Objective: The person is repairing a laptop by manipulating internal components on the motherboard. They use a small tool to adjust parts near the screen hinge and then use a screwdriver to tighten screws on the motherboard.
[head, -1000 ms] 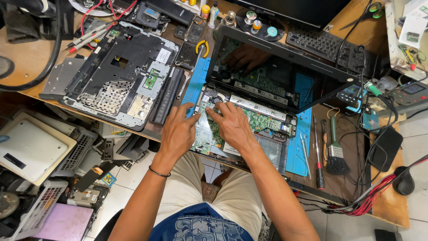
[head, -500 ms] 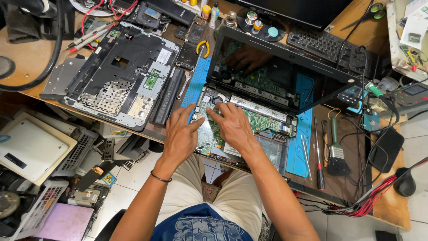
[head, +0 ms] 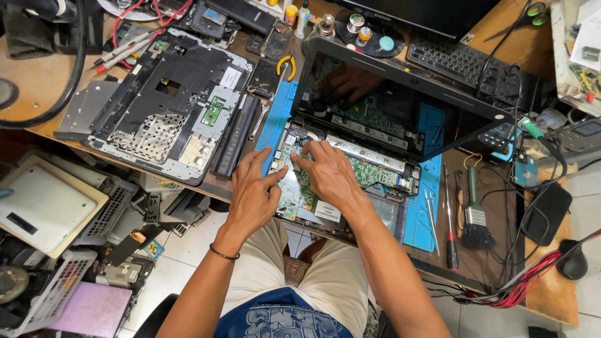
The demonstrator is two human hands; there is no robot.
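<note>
**Kid:** What is closest to us?

**Me:** The person's knees in pale shorts, under the desk edge. Just past them, both hands lie on an open laptop (head: 375, 181) with its cover off.

**Kid:** What is the left hand (head: 255, 188) doing?

**Me:** It lies flat on the near left corner of the green board (head: 369, 172). The fingers are spread and point away from us. It holds nothing. There is a thin black band on that wrist.

**Kid:** And the right hand (head: 328, 172)?

**Me:** It sits just beside the left one, a bit further in. Its fingers press down on the board, fingertips near the back left corner. I cannot tell if something tiny is pinched under them.

**Kid:** Where is the laptop?

**Me:** On a blue mat (head: 421, 216) in the middle of the desk (head: 37, 81). Its dark screen (head: 400, 103) stands up behind the hands and mirrors them.

**Kid:** What is on the right?

**Me:** A brush (head: 477, 219) and a screwdriver (head: 449, 219) lie next to the mat.

**Kid:** And on the left?

**Me:** A long black battery (head: 235, 144), then another laptop shell (head: 169, 103) lying opened up.

**Kid:** What is far back?

**Me:** A black keyboard (head: 460, 62), small bottles (head: 303, 15) and yellow pliers (head: 286, 64).
</note>
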